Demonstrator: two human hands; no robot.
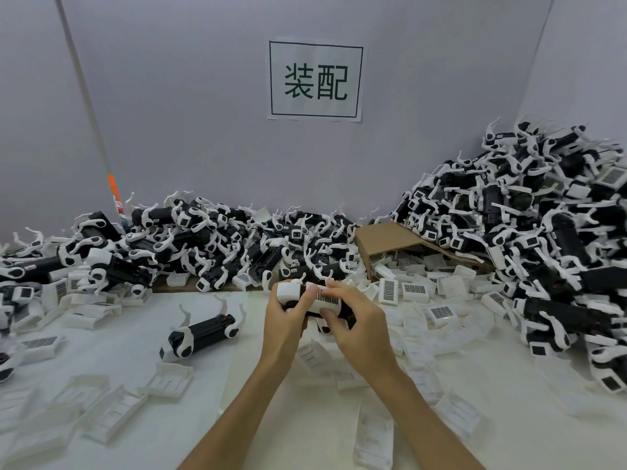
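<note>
Above the middle of the white table I hold a black-and-white toy robot dog [288, 293] between both hands. My left hand [286, 320] grips its white head end. My right hand [356, 320] curls round the body and presses a white cover plate with a dark grid label [327, 298] against it. The dog's legs are mostly hidden by my fingers. A second toy dog [203, 334] lies on its side to the left, apart from my hands.
Large heaps of the same toy dogs fill the back left [152, 245] and the right side [543, 215]. An open cardboard box [383, 237] spills white cover plates [414, 290]. More loose white plates [115, 412] lie across the near table. A paper sign [315, 79] hangs on the wall.
</note>
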